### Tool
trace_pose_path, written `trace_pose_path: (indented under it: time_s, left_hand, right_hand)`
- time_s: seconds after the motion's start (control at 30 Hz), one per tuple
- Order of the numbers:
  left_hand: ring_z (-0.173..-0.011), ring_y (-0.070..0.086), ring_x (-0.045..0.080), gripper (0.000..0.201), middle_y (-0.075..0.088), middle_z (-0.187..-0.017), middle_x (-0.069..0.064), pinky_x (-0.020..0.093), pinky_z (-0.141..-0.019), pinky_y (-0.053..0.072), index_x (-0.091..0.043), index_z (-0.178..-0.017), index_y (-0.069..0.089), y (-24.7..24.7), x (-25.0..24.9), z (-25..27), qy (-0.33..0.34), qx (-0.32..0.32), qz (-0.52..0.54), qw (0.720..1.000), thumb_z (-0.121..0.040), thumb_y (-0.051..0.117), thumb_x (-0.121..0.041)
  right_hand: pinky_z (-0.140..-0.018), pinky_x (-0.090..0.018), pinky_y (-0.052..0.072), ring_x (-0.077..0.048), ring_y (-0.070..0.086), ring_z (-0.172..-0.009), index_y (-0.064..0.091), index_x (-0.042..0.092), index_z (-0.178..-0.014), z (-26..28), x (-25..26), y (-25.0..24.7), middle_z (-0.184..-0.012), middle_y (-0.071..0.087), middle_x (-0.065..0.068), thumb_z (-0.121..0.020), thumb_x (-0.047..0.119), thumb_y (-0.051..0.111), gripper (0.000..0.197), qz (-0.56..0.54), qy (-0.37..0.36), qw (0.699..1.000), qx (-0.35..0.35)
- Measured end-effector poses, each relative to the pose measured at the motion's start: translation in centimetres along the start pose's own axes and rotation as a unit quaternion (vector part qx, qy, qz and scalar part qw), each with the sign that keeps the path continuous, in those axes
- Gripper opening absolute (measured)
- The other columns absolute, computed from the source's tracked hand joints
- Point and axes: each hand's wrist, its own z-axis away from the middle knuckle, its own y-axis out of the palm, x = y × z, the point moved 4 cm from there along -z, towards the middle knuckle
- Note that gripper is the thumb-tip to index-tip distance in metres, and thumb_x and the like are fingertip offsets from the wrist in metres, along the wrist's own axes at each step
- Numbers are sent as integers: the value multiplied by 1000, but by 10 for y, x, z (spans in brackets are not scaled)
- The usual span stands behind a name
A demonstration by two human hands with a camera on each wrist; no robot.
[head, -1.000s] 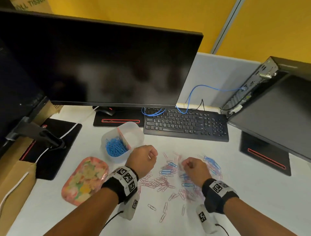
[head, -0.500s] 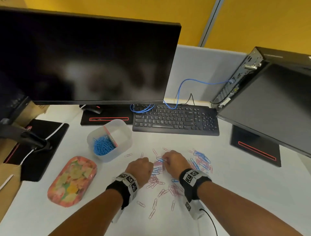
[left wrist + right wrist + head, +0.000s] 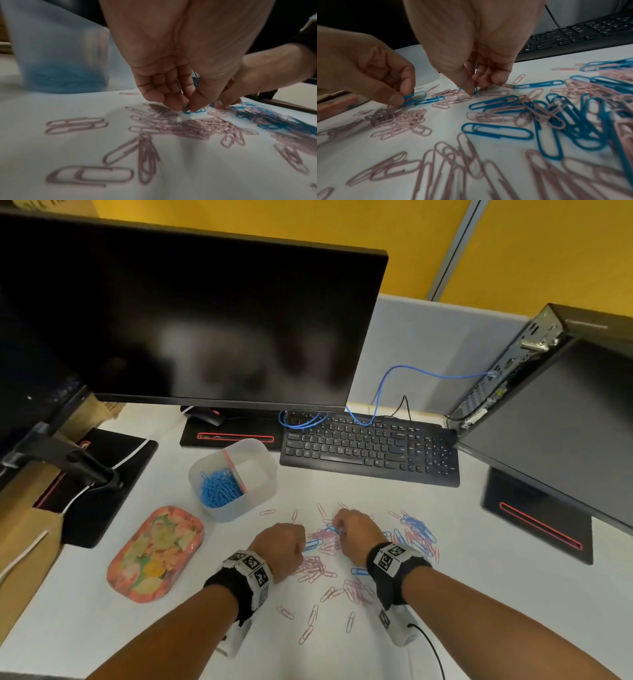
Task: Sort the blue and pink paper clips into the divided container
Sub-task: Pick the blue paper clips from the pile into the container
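Observation:
Pink and blue paper clips [image 3: 346, 563] lie scattered on the white desk. The translucent divided container [image 3: 260, 474] stands behind them to the left, with blue clips [image 3: 219, 489] in its left compartment; the right one looks empty. My left hand [image 3: 186, 108] is down on the pile and pinches a blue clip [image 3: 197, 111] between thumb and fingertips. Just right of it, my right hand [image 3: 475, 88] pinches another blue clip [image 3: 476, 90] at the pile's far edge. In the head view both hands [image 3: 286, 546] [image 3: 354, 527] hide the clips they pinch.
A black keyboard [image 3: 370, 446] lies behind the clips under a monitor [image 3: 191, 320]. A pink floral tray [image 3: 156, 553] sits to the left of my left arm. A tilted black computer case [image 3: 561, 412] overhangs the right side. A blue cable [image 3: 387, 385] runs to it.
My left hand has come back from beside the container to the pile. Both hands have dropped onto the clips, and each now pinches a blue one.

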Motion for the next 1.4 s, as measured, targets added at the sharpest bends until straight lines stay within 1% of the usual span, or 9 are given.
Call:
trace_pose_path:
  time_s: [0.23, 0.33, 0.57, 0.63, 0.7, 0.77, 0.87, 1.13, 1.4]
  left_hand:
    - [-65, 52, 13, 26, 59, -75, -2, 21, -60, 40, -18, -92, 70, -4, 13, 2, -89, -33, 359, 928, -86, 46, -9]
    - [-48, 45, 16, 17, 49, -58, 9, 23, -51, 34, -7, -68, 61, -6, 12, -1, -149, -14, 550, 822, -62, 46, -12]
    - [-54, 46, 21, 27, 47, -61, 9, 26, -56, 35, -4, -64, 52, -4, 1, -9, -178, -6, 643, 745, -80, 33, 6]
    - [-53, 43, 19, 23, 47, -60, 7, 26, -55, 33, -7, -64, 51, -2, 0, -12, -191, -9, 624, 758, -83, 40, 0]
    - [-53, 42, 16, 20, 48, -62, 3, 25, -55, 33, -12, -64, 49, 0, 1, -16, -173, -30, 516, 839, -85, 49, -9]
    - [-63, 49, 14, 16, 53, -67, -4, 25, -61, 39, -19, -69, 52, 1, -1, -17, -122, -60, 320, 938, -85, 53, -16]
    - [-79, 55, 16, 3, 55, -84, -5, 26, -73, 47, -24, -89, 56, 9, -2, -15, -88, -47, 143, 985, -87, 58, -22]
    - [-86, 54, 14, 9, 52, -94, -4, 24, -76, 46, -26, -83, 51, 15, -4, -11, -58, -75, 40, 995, -91, 52, -24]
    - [-75, 63, 19, 17, 67, -88, 2, 30, -73, 56, -21, -90, 63, 12, 8, -4, -78, -93, 190, 974, -91, 47, -15]
  right_hand:
    - [-58, -16, 38, -15, 51, -72, 58, 19, -90, 9, -19, -11, -83, 55, 0, -90, 7, 47, 16, -218, 41, 974, -42]
    - [-53, -23, 37, -17, 46, -58, 54, 14, -70, 11, -27, -15, -63, 50, -2, -81, 15, 50, 13, -389, 115, 913, -36]
    - [-51, -26, 33, -21, 43, -52, 49, 8, -67, 25, -35, -20, -60, 47, -8, -83, 1, 31, 26, -620, 175, 765, 2]
    - [-53, -28, 36, -22, 45, -52, 51, 8, -68, 29, -37, -20, -61, 50, -8, -83, 3, 33, 24, -628, 173, 759, 13]
    - [-52, -27, 36, -21, 44, -52, 53, 9, -69, 31, -41, -20, -60, 51, -7, -84, 3, 37, 23, -596, 162, 787, 12]
    - [-54, -25, 37, -18, 45, -55, 56, 12, -71, 33, -45, -21, -62, 53, -3, -85, 1, 45, 21, -467, 120, 876, 0]
    - [-62, -16, 41, -10, 53, -68, 58, 20, -80, 40, -46, -21, -75, 57, 7, -87, 6, 50, 18, -225, 43, 973, -32]
    - [-91, -27, 45, -19, 54, -107, 57, 20, -116, 36, -21, -7, -117, 57, -2, -87, 0, 47, 36, 44, -100, 993, 38]
    - [-95, -29, 45, -20, 53, -108, 54, 18, -120, 30, -17, 1, -121, 54, -4, -86, -1, 50, 39, 68, -87, 990, 82]
